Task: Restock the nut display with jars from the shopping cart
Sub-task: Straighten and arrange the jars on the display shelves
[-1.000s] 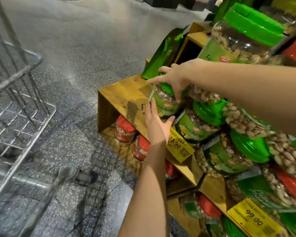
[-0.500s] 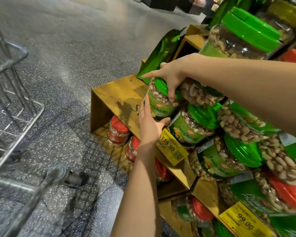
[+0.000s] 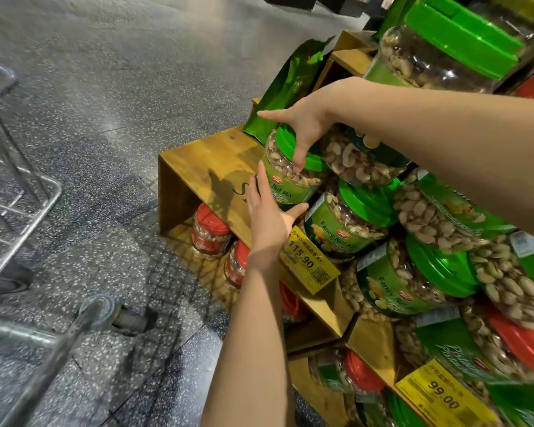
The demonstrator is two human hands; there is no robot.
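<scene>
Now the jar (image 3: 290, 188) has turned label-outward under the gripping right hand (image 3: 302, 121), beside the flat left hand (image 3: 269, 220): nearly placed.

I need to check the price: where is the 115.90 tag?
Head view, right of centre: the yellow tag sits on the wooden shelf edge, right of the left hand, below a green-lidded jar.
</scene>
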